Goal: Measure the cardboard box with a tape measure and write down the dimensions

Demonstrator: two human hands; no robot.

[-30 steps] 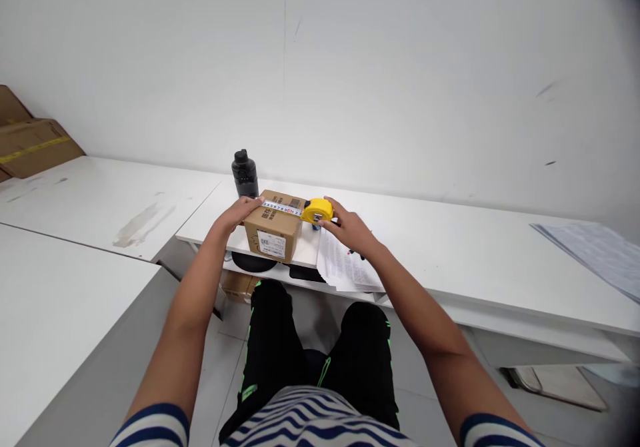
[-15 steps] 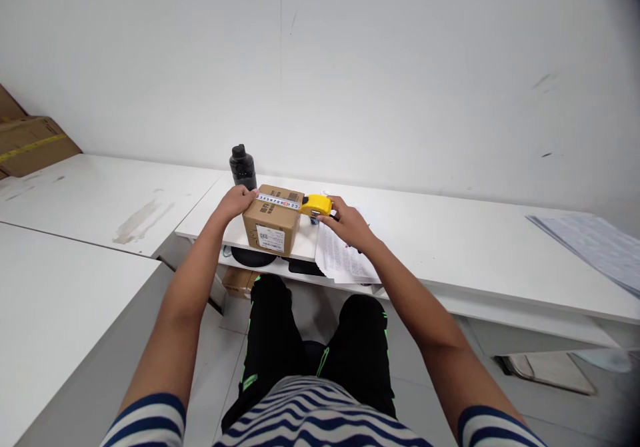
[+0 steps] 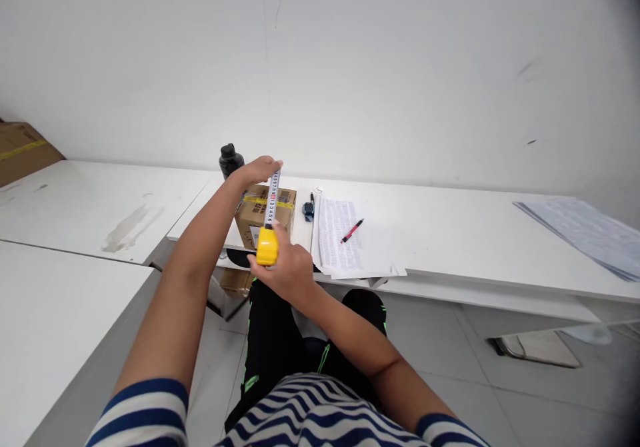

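Observation:
A yellow tape measure (image 3: 267,246) is in my right hand (image 3: 293,267), its fingers closed around the case near the table's front edge. From the case a white blade (image 3: 273,200) runs away from me, above the top of a small cardboard box (image 3: 287,214). My left hand (image 3: 263,169) pinches the blade's far end, just beyond the box's back edge. Yellow tape crosses the box top, and a white label on its front is partly hidden by the case. Whether the blade touches the box I cannot tell.
A black bottle (image 3: 231,160) stands behind the box at left. To the right lie a dark watch (image 3: 309,211), printed sheets (image 3: 337,240) and a red-and-black pen (image 3: 353,230). More papers (image 3: 580,234) lie at far right. A larger carton (image 3: 25,152) sits at far left.
The tape measure has turned from lying across the box to pointing front to back. My right hand has come left and toward me; my left hand has moved to the box's far side.

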